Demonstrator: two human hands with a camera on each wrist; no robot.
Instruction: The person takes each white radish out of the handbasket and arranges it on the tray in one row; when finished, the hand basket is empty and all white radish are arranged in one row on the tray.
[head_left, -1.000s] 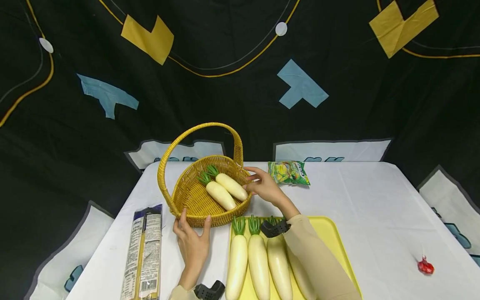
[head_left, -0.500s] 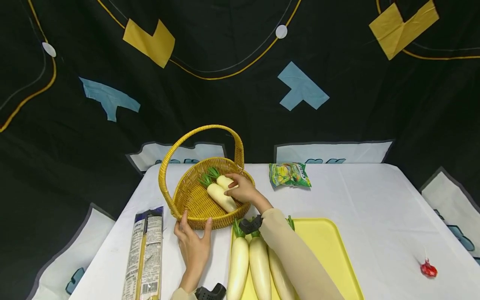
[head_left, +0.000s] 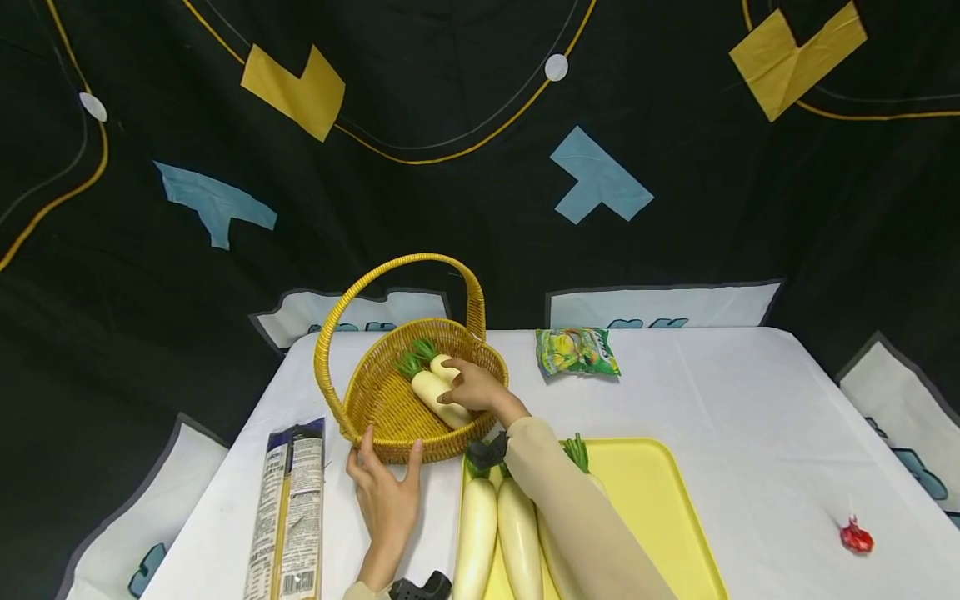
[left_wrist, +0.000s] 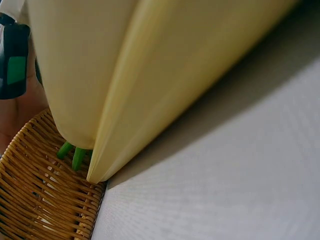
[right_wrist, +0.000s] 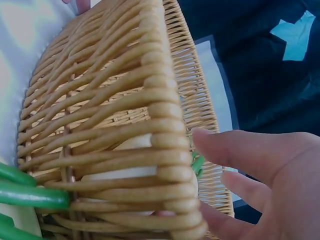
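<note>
Two white radishes with green tops lie side by side in a wicker basket (head_left: 390, 454) that has a tall arched handle. Over them is my right hand (head_left: 480, 390), thumb and fingers spread, covering much of the rear radish (head_left: 444, 367). Its thumb tip overlaps the front radish (head_left: 426, 388). In the right wrist view, those fingers (right_wrist: 235, 150) curve beyond the rim, around a gap. My left hand (head_left: 386, 492) touches the basket's near side, fingertips at the rim and thumb extended apart. Its palm is hidden from the head view.
A yellow tray (head_left: 667, 500) in front holds several long white radishes (head_left: 477, 533), partly under my right sleeve. Left lies a pack of noodles (head_left: 288, 508). A green snack bag (head_left: 576, 351) is at the back, a small red object (head_left: 856, 536) far right.
My right hand has moved left from the basket's right rim to over the radishes, then slightly lower. The left hand stays at the near rim.
</note>
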